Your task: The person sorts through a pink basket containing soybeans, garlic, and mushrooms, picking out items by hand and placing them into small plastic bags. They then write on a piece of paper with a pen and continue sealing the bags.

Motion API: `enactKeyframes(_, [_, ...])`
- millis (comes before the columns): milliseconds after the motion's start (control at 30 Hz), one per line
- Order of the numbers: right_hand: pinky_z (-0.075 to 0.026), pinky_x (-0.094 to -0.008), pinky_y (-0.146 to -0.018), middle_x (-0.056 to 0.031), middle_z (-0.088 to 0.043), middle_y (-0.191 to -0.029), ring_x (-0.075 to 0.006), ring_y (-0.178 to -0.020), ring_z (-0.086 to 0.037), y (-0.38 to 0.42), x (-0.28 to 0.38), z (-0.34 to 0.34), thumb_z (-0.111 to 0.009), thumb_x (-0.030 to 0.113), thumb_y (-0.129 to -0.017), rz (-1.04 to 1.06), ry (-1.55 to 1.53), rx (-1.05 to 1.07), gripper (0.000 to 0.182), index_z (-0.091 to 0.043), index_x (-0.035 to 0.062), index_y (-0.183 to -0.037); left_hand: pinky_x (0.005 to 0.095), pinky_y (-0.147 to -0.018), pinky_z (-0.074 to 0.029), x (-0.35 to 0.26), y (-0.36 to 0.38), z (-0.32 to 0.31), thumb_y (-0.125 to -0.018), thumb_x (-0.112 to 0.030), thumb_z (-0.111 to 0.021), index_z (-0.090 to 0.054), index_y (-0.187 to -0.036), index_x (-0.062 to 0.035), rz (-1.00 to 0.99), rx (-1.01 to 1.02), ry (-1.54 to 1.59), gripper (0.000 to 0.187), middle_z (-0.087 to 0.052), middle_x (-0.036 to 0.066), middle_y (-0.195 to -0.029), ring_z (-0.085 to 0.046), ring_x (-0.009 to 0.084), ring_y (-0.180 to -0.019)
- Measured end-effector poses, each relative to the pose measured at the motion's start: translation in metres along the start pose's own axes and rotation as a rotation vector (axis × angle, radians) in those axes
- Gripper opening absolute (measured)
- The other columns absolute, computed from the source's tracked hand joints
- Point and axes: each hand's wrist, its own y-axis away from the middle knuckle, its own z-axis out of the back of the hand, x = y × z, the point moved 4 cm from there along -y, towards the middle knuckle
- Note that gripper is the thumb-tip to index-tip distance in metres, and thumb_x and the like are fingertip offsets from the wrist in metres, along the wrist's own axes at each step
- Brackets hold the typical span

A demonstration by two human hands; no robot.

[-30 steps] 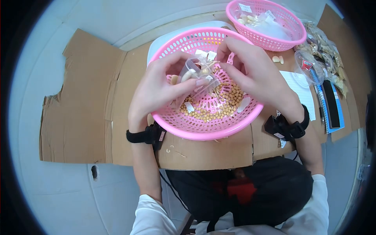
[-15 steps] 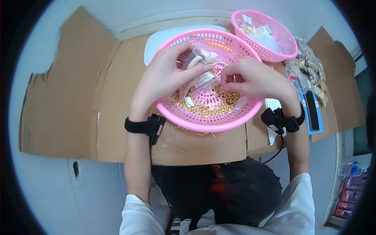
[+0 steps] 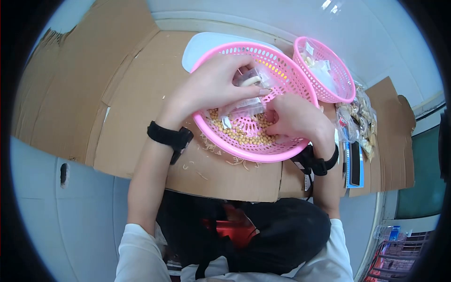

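Observation:
A large pink basket [image 3: 249, 155] rests on the cardboard, with tan soybeans [image 3: 244, 137] spread over its bottom. Over its left side, my left hand [image 3: 225, 80] is closed round a small clear plastic bag [image 3: 251, 81] with something whitish inside. Another clear bag with a white label [image 3: 244, 104] lies below those fingers, above the beans. My right hand [image 3: 293, 117] reaches down inside the basket's right side, its fingers bent together at the beans. Whatever its fingertips hold is hidden or too small to name.
A smaller pink basket [image 3: 345, 97] with clear bags stands at the back right. Filled plastic bags [image 3: 364, 113] and a blue notebook [image 3: 348, 174] with a black object lie right. A pale blue lid [image 3: 190, 52] is behind the large basket; scraps [image 3: 238, 163] lie in front.
The view has shifted and turned. My right hand has moved lower, from above the labelled bag down to the beans. My left hand still holds the small bag.

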Motion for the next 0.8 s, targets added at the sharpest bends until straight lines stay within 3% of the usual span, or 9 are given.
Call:
enactKeyframes(467, [-0.058,-0.0372,-0.071,-0.0125,-0.077,-0.081,-0.0231,-0.074,-0.075,-0.0022,-0.0124,-0.0120,-0.078,0.009,-0.084,0.254,-0.219,-0.046,0.012,-0.075,0.0005,-0.092,0.0330,-0.089,-0.057,-0.0008,0.0001,-0.0041,-0.093,-0.031,-0.083,-0.069,-0.129,0.0012,0.100,0.053,-0.080,0.050,-0.072,0.008,-0.104,-0.068,0.0146,-0.095])
enactKeyframes(533, [-0.058,-0.0366,-0.070,-0.0125,-0.077,-0.081,-0.0227,-0.074,-0.075,-0.0018,-0.0115,-0.0119,-0.078,0.009,-0.084,0.272,-0.237,-0.041,0.012,-0.075,0.0002,-0.092,0.0334,-0.074,-0.054,-0.0002,0.0003,-0.0043,-0.090,-0.038,-0.085,-0.071,-0.107,-0.0012,-0.035,-0.053,-0.064,0.043,-0.067,0.009,-0.086,-0.064,0.0176,-0.077])
enactKeyframes(800, [-0.058,-0.0368,-0.070,-0.0122,-0.076,-0.081,-0.0229,-0.073,-0.074,-0.0031,-0.0103,-0.0107,-0.077,0.008,-0.085,0.220,-0.265,-0.008,0.012,-0.075,-0.0004,-0.093,0.0332,-0.077,-0.056,-0.0001,0.0002,-0.0037,-0.091,-0.035,-0.084,-0.070,-0.109,-0.0009,-0.042,-0.042,-0.041,0.041,-0.069,0.009,-0.089,-0.068,0.0166,-0.082])
